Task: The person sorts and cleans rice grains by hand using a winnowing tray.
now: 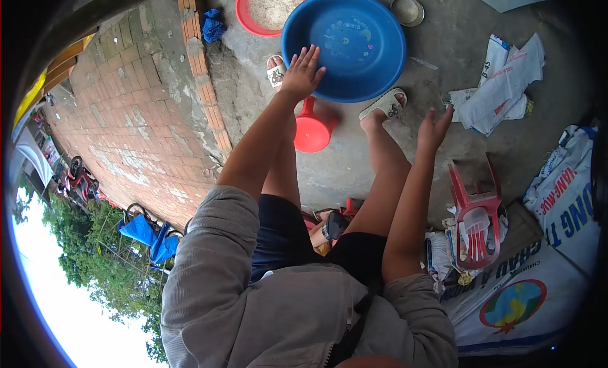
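Left hand [302, 72] flat, fingers spread, resting on the near-left rim of the blue basin [354, 32]; nothing gripped. Basin sits mouth-up on the concrete floor [437, 70] just past the person's sandals, round, so no long axis. Right hand [433, 129] open in the air, empty, apart from the basin's right side. Red scoop [312, 129] lies under the left forearm, handle pointing toward the basin.

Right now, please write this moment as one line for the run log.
left hand: open, touching blue basin rim | right hand: open, in air, holds nothing | red scoop: on ground between feet
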Motion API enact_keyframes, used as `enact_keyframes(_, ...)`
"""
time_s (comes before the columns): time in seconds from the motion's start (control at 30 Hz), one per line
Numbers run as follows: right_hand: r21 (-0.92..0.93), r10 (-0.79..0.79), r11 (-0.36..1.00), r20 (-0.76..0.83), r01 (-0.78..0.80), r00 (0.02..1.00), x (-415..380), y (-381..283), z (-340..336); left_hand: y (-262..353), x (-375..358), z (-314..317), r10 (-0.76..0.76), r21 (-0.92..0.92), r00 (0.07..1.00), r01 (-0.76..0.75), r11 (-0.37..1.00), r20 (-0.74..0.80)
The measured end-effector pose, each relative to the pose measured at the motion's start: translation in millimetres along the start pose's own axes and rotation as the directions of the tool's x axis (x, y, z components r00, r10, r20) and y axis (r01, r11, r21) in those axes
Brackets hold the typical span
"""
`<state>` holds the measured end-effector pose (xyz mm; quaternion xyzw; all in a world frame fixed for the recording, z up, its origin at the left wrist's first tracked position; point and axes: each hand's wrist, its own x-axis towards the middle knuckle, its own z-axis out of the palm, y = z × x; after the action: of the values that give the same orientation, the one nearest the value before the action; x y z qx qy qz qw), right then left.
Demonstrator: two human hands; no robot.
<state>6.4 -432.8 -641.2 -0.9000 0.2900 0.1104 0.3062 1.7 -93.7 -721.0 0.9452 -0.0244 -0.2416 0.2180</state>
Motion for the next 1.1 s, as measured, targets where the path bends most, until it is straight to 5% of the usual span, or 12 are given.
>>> enact_keyframes(0.17, 0.005, -0.153, 0.988, 0.105, 0.154, 0.983, 9.7, -0.1, 33.7, 19.2, 34.0, 20.2, 0.018, -0.011, 0.999, -0.019, 1.0, -0.027)
enact_keyframes(0.33, -0.078, -0.176, 0.979, 0.163, 0.19, 0.971, 16.5, 8.1, 45.7, 31.8, 52.6, 11.9, 0.216, 0.086, 0.976, -0.213, 0.973, -0.025)
enact_keyframes(0.7, -0.035, -0.29, 0.953, 0.192, 0.302, 0.938, 74.1, -45.2, 64.9, 29.2, 116.7, -16.6, 0.361, 0.141, 0.931, -0.35, 0.926, -0.06)
enact_keyframes(0.93, -0.026, -0.449, 0.888, 0.167, 0.459, 0.878, 116.3, -86.5, 100.4, 26.7, 157.3, -28.3, 0.508, 0.136, 0.853, -0.52, 0.843, 0.119)
enact_keyframes(1.1, 0.003, -0.571, 0.817, 0.143, 0.576, 0.808, 145.3, -93.1, 127.8, 38.7, 167.8, -29.1, 0.622, 0.148, 0.777, -0.628, 0.764, 0.091)
